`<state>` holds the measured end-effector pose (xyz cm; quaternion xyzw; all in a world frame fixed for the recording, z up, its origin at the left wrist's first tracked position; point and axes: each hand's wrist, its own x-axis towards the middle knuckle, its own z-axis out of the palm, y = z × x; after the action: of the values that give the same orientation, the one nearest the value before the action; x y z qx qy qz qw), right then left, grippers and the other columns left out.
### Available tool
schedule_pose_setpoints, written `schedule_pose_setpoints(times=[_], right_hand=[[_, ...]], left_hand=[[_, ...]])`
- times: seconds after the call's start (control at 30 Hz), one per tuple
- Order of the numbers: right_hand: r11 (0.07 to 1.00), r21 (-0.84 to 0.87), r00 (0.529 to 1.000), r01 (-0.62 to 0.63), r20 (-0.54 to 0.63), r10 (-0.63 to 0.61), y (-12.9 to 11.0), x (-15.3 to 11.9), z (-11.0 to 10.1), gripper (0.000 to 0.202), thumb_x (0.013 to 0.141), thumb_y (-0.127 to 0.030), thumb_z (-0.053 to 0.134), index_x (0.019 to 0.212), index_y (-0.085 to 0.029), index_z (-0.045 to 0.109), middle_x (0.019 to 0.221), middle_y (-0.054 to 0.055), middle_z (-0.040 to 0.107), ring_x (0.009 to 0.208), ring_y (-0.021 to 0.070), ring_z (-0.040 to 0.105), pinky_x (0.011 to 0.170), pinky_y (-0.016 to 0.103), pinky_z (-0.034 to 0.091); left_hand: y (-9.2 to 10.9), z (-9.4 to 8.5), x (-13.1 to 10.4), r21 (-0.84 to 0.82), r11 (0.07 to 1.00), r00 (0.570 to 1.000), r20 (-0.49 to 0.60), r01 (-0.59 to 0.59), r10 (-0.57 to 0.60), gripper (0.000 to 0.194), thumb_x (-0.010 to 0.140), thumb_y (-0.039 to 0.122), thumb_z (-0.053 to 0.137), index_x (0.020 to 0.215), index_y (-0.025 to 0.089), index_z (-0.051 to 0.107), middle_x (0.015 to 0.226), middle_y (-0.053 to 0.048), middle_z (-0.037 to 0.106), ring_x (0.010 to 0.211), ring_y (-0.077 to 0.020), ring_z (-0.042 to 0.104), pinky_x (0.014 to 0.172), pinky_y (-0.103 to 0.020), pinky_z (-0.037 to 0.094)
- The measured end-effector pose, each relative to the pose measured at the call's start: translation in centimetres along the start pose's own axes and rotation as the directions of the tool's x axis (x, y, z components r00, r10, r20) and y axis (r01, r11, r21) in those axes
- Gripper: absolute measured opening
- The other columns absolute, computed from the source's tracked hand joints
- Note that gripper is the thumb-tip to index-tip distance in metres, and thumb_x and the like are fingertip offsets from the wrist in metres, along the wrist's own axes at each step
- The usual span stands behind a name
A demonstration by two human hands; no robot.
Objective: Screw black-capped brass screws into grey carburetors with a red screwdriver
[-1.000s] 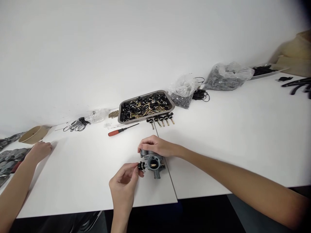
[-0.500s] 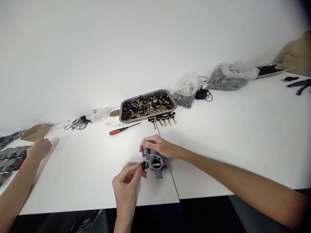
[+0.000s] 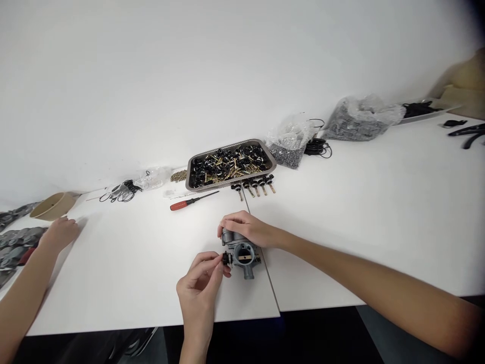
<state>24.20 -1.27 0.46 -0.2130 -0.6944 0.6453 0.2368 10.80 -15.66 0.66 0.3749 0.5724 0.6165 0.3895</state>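
A grey metal carburetor [image 3: 248, 272] lies on the white table close to its front edge. My right hand [image 3: 246, 227] is closed over its far end. On the carburetor's left side sits a black knob [image 3: 226, 258], pinched between thumb and fingers of my left hand [image 3: 202, 280]. Inside the round bore a flat brass-coloured shaft [image 3: 244, 258] with a small hole shows. Behind my hands a red-handled screwdriver [image 3: 184, 204] rests on the table. To its right several black-topped brass shafts [image 3: 256, 188] stand in a row.
A metal tray [image 3: 231, 183] of black-and-brass parts stands at the wall. Plastic bags [image 3: 350, 121] of small parts and black cables [image 3: 317, 147] lie along the back. On the left, another person's hand [image 3: 58, 232] is near a tan bowl [image 3: 53, 206] and grey metal parts [image 3: 22, 240].
The brass shaft in the bore has turned slightly as my left fingers moved on the knob. My right hand has kept its place. The other person's hand shifted a little left.
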Motion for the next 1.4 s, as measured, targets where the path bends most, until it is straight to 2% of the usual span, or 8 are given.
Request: schedule_pose_setpoints(times=[0.33,0.77,0.9,1.0,1.13,1.2,1.3,1.4], right_hand=[[1.000,0.020,1.000,-0.001,0.004,0.001,0.0,0.0,0.0,0.038,0.098,-0.042,0.045,0.089,-0.012,0.067,0.085,0.005,0.062,0.069,0.0096,0.052,0.064,0.021,0.040],[1.000,-0.027,1.000,0.002,0.022,-0.001,0.1,0.1,-0.2,0.035,0.097,-0.039,0.048,0.090,-0.011,0.068,0.083,0.004,0.060,0.073,0.0096,0.052,0.067,0.021,0.039],[0.999,-0.027,0.999,0.023,0.033,-0.022,0.2,0.2,-0.4,0.034,0.096,-0.040,0.050,0.093,-0.012,0.069,0.089,0.006,0.064,0.077,0.0108,0.055,0.068,0.020,0.041],[1.000,-0.015,0.999,0.019,0.051,-0.018,0.2,0.3,-0.6,0.035,0.095,-0.041,0.053,0.093,-0.011,0.070,0.094,0.008,0.066,0.082,0.0124,0.058,0.072,0.021,0.044],[0.998,-0.037,0.994,0.054,0.097,-0.050,0.3,0.5,-1.1,0.034,0.094,-0.040,0.055,0.094,-0.010,0.071,0.100,0.008,0.067,0.088,0.0130,0.059,0.078,0.021,0.044],[0.998,-0.017,0.992,0.053,0.112,-0.051,0.5,0.7,-1.4,0.033,0.094,-0.040,0.055,0.096,-0.010,0.070,0.104,0.008,0.067,0.093,0.0134,0.060,0.082,0.021,0.044],[1.000,0.007,0.993,0.020,0.114,-0.021,0.6,0.8,-1.8,0.034,0.095,-0.042,0.055,0.100,-0.011,0.070,0.108,0.008,0.066,0.098,0.0141,0.060,0.085,0.021,0.043],[1.000,-0.009,0.996,0.002,0.085,-0.001,0.5,0.8,-1.7,0.036,0.095,-0.043,0.054,0.099,-0.011,0.070,0.105,0.009,0.067,0.095,0.0139,0.060,0.084,0.021,0.044]], left_hand=[[-0.8,-0.1,-0.9,-0.032,0.999,1.000,0.015,0.000,0.001,0.017,0.080,0.030,0.073,0.092,0.020,0.078,0.092,-0.008,0.061,0.068,-0.0153,0.061,0.062,-0.032,0.052],[-0.3,-2.4,1.1,0.130,0.990,0.987,0.161,-0.046,0.024,0.017,0.082,0.032,0.069,0.090,0.019,0.076,0.091,-0.008,0.065,0.066,-0.0146,0.062,0.063,-0.029,0.050],[1.6,-4.2,5.7,0.327,0.920,0.958,0.254,-0.215,0.134,0.027,0.079,0.043,0.070,0.090,0.019,0.076,0.094,-0.010,0.068,0.071,-0.0191,0.064,0.067,-0.032,0.053],[3.6,-6.4,12.2,0.585,0.720,0.918,0.348,-0.372,0.192,0.041,0.074,0.060,0.066,0.090,0.023,0.076,0.102,-0.010,0.070,0.092,-0.0272,0.065,0.080,-0.036,0.052],[3.7,-9.6,21.5,0.865,0.288,0.907,0.421,-0.411,0.029,0.062,0.076,0.069,0.056,0.114,0.021,0.068,0.117,-0.014,0.064,0.104,-0.0348,0.059,0.082,-0.043,0.049],[2.3,-10.8,24.8,0.886,0.196,0.891,0.444,-0.420,-0.099,0.068,0.072,0.071,0.058,0.113,0.017,0.069,0.108,-0.017,0.065,0.101,-0.0368,0.060,0.082,-0.045,0.049],[-0.2,-11.6,26.6,0.857,0.278,0.877,0.472,-0.435,-0.084,0.066,0.068,0.067,0.067,0.115,0.021,0.068,0.112,-0.014,0.065,0.101,-0.0340,0.060,0.081,-0.040,0.050],[-1.3,-11.5,25.5,0.813,0.456,0.903,0.428,-0.361,-0.048,0.055,0.065,0.062,0.071,0.104,0.023,0.070,0.106,-0.009,0.068,0.083,-0.0266,0.061,0.071,-0.036,0.049]])
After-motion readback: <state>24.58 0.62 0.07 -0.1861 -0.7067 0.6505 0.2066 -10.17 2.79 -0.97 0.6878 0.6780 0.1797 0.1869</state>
